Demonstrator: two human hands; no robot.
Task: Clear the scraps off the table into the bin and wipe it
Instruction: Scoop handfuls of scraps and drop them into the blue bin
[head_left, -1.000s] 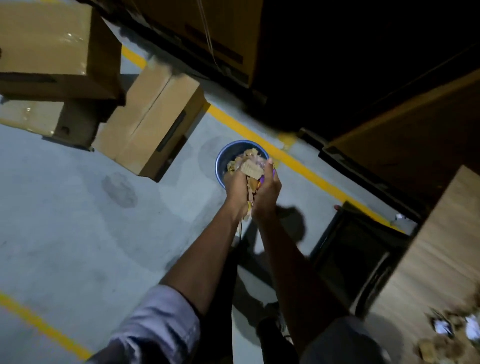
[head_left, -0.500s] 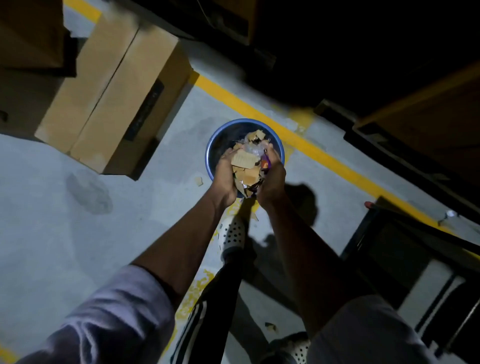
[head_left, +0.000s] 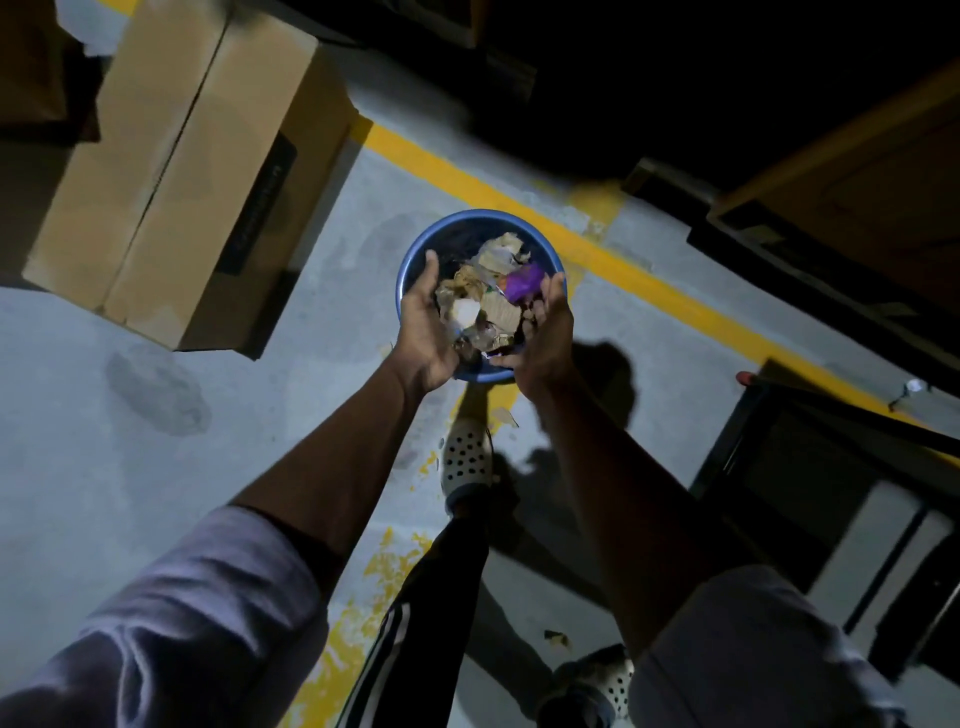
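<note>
A round blue bin (head_left: 467, 215) stands on the grey concrete floor. My left hand (head_left: 423, 322) and my right hand (head_left: 545, 338) are cupped side by side right above it, heels close together and fingers spread outward. Between the palms lies a loose heap of scraps (head_left: 488, 301): torn cardboard, paper and plastic bits, with a purple piece (head_left: 524, 280) against my right fingers. The heap hides most of the bin's inside. The table is out of view.
A large cardboard box (head_left: 182, 171) sits on the floor to the left of the bin. A yellow floor line (head_left: 649, 275) runs behind the bin. A black frame (head_left: 810, 467) stands at right. My shoe (head_left: 465, 457) is just below the bin, with a small scrap (head_left: 506, 415) beside it.
My hands have reached over the bin and spread apart, so the tightly pressed bundle of scraps has loosened into an open heap. The view has moved closer to the bin.
</note>
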